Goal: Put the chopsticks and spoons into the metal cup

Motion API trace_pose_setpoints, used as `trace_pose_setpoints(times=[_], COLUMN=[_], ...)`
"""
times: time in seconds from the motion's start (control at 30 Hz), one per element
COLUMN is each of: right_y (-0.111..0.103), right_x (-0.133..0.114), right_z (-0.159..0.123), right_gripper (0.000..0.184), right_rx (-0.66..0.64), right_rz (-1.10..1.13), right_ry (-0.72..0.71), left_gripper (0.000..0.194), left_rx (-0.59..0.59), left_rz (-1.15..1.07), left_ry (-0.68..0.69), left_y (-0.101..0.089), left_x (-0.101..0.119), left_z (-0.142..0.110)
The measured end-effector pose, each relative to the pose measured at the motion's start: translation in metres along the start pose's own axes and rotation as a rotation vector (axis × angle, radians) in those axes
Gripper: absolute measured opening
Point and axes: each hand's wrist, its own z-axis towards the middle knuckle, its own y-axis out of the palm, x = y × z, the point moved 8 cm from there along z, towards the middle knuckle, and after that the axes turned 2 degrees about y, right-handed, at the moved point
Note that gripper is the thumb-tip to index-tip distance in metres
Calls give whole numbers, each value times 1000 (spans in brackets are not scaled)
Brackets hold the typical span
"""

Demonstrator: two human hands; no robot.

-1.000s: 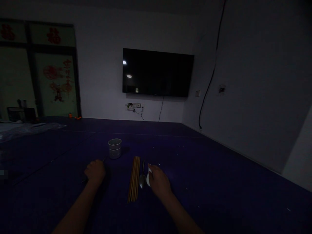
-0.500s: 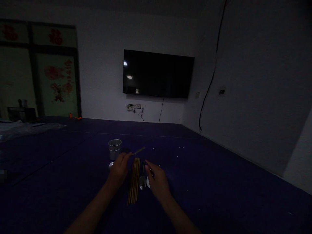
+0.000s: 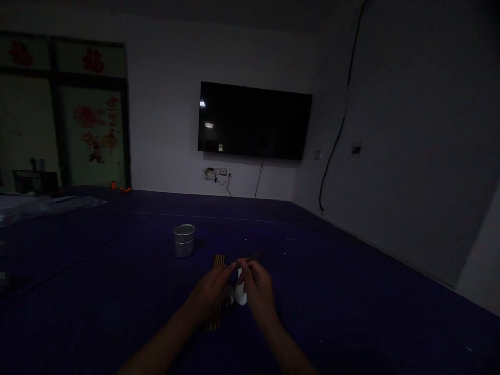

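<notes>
Both hands meet over the blue surface. My left hand [image 3: 209,291] is closed around a metal spoon, whose thin handle [image 3: 254,255] sticks out to the upper right; its bowl is hidden. My right hand [image 3: 257,289] pinches the same handle with thumb and fingers. Beneath my left hand lie several wooden chopsticks [image 3: 213,324] side by side, partly covered. Between the hands, another metal spoon [image 3: 229,296] rests on the surface, mostly hidden. Beside it lies a white spoon [image 3: 241,296], bowl toward me, partly behind my right hand.
A metal cup [image 3: 184,242] stands upright beyond my left hand. Small white bits [image 3: 285,253] are scattered on the dark blue surface [image 3: 117,291]. Clear plastic sheeting [image 3: 54,204] lies at the far left. A television [image 3: 253,121] hangs on the back wall.
My left hand has moved right with the metal spoon, from near the cup to over the chopsticks. My right hand, earlier beside the spoons, now pinches that spoon's handle.
</notes>
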Motion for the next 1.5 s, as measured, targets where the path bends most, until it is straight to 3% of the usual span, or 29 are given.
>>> trace_pose_setpoints(times=[0.17,0.33,0.43,0.57,0.67,0.73,0.87,0.93,1.03,1.1,1.23,1.5], right_y=[-21,-31,-27,-7,9,9,-15,-23,-36,-42,-45,-40], right_x=[7,14,21,31,39,43,47,52,71,79,88,99], right_z=[10,15,15,10,4,4,14,22,30,32,33,29], right_gripper=[45,50,52,52,51,51,47,37,25,21,19,23], right_rx=[139,213,180,33,-83,-81,34,-6,-68,-88,-133,-207], right_rz=[103,140,123,118,133,115,-22,-178,-542,-634,-720,-870], right_ry=[80,103,114,140,171,176,120,105,201,233,259,303], left_gripper=[42,36,36,36,37,39,48,48,45,45,46,51], left_rx=[-36,-66,-45,-29,-68,-107,-132,-152,-219,-283,-390,-436], left_rz=[108,159,175,202,207,175,96,72,53,36,-2,-69], left_ry=[47,58,59,-2,-55,-77,-169,-210,-245,-263,-302,-336], left_y=[-8,-4,2,7,10,11,9,9,14,21,31,36], left_x=[10,10,10,5,0,-2,-9,-13,-20,-26,-34,-34], left_z=[6,2,-1,-2,-2,-2,0,1,-2,-5,-14,-18])
